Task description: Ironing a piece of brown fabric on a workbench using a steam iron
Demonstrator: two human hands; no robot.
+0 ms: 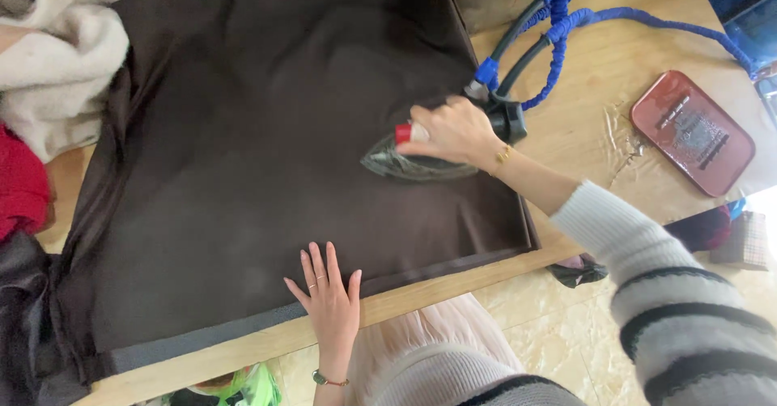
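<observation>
Plainly, two hands are at work over one dark brown cloth spread across a wooden tabletop. One steam iron rests sole-down on the right part of the cloth, near its right edge. The right hand lies on top of the iron, and its grip is wrapped round the handle, fingers curled down over it, so most of the handle is hidden; only a red-and-white button end and the shiny sole show in front of the knuckles and beneath the palm. The left hand lies flat on the cloth's near edge, its grip spread with fingers splayed and holding nothing, well apart from the iron and nearer the person.

From the back of the iron, just behind the right wrist, two black hoses run away toward the far side, bound with one blue braided cord. One red rectangular tray sits on the bare wood to the right. One cream fleece bundle and one red fabric piece lie at the left edge.
</observation>
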